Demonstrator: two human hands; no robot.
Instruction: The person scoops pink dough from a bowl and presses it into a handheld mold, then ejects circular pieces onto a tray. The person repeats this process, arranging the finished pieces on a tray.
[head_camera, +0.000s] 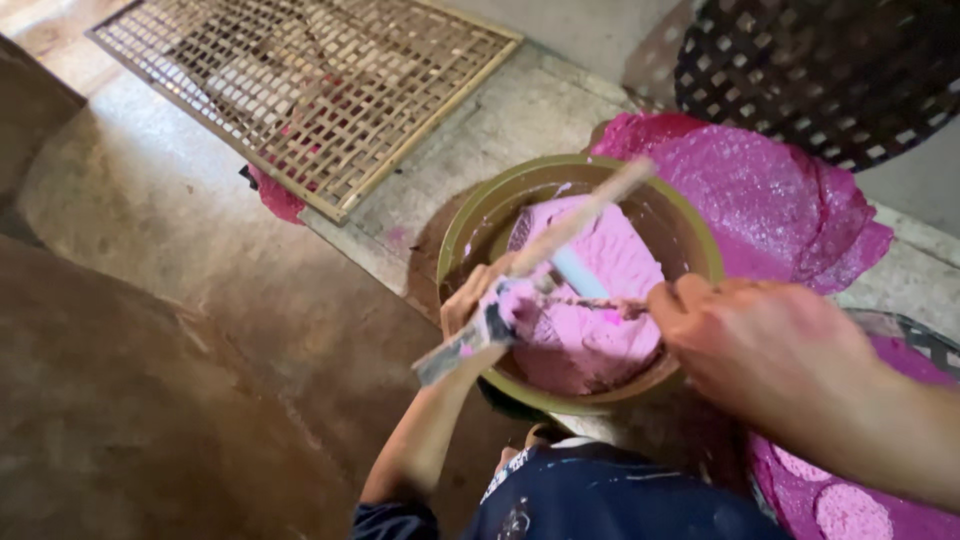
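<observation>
Gripping a paste-smeared wooden stick (540, 262) at nine o'clock of the green bowl (470, 215), the left hand (478, 300) angles it over pink paste (590, 300) while the right hand (770, 350), clenched at three o'clock, pinches a thin scraper (600, 303) against it.

Daylight is falling softly across a worn concrete floor (180, 300), which is showing brown, mottled and dusty, well away from the fingers on their left side. A paler cement ledge (500, 130) is running diagonally just beyond the fingertips. A woven bamboo lattice tray (310, 90) is lying flat well beyond the fingers, up and to the left, partly covering a scrap of pink sheet (275, 195). A dark latticed basket (830, 70) is sitting far above the fingers to the right, and crinkled magenta sheets (770, 200) are spreading out just past them beneath it.
</observation>
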